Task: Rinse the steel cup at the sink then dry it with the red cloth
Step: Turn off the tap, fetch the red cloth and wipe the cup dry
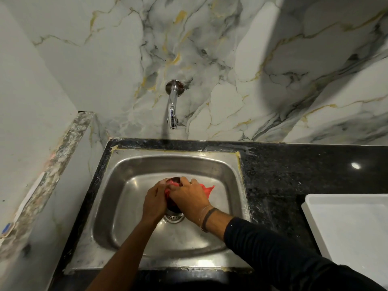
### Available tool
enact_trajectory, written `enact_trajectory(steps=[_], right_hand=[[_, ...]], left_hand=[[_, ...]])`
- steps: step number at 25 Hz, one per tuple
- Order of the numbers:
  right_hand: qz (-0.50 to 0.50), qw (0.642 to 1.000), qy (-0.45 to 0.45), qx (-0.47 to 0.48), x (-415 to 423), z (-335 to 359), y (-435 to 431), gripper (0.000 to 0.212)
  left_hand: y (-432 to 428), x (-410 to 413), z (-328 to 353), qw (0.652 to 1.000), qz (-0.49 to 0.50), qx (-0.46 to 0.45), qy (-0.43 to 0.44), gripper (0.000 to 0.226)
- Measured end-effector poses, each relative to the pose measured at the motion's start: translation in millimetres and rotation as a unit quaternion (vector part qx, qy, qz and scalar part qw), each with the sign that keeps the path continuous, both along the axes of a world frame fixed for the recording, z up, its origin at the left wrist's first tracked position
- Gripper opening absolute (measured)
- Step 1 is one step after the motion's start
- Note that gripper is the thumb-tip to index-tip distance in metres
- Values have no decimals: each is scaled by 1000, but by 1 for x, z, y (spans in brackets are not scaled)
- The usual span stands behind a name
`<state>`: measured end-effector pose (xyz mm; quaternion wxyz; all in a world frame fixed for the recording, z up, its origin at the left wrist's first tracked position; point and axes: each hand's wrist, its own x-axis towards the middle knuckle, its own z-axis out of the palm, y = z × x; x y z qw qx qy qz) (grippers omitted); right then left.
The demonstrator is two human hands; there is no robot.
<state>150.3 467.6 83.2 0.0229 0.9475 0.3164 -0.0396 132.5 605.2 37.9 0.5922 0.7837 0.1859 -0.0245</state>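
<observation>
Over the middle of the steel sink (126, 227) both hands meet around the steel cup (173, 206), which is mostly hidden; only its rim at the top and a dark lower part show. My left hand (154, 203) grips the cup from the left. My right hand (189, 198) presses the red cloth (206, 190) into and around the cup, with a corner of cloth sticking out to the right. The cup is held above the drain (173, 218).
A chrome tap (172, 106) juts from the marble wall above the sink, with no water visible. Black granite counter (283, 179) lies to the right, with a white tray (346, 225) at the right edge. A marble ledge (52, 164) borders the left.
</observation>
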Motion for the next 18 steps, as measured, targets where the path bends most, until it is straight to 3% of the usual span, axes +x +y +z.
enact_trajectory(steps=[3,5,6,8,9,10,12,15,18], right_hand=[[-96,994,45,20,2,-8,14,37],[-189,956,203,93,16,-5,14,33],[-226,911,320,130,27,-1,10,31],[-279,782,512,220,41,11,-3,29],[-289,729,564,260,43,13,-11,28],[-289,701,586,285,41,14,-18,26],[-307,714,554,299,29,9,-26,23],[-356,755,373,405,7,-5,-26,16],[-309,843,146,415,-6,-7,-6,19]], left_hand=[[1,4,7,988,16,138,-65,64],[4,5,10,965,-11,237,-110,67],[7,5,10,954,-23,270,-128,67],[15,3,11,934,-45,311,-168,65],[20,3,13,920,-64,333,-194,64],[25,4,16,905,-88,357,-215,63],[35,8,21,866,-110,421,-245,56],[50,15,28,830,-90,482,-266,63],[44,15,34,820,-91,491,-280,53]])
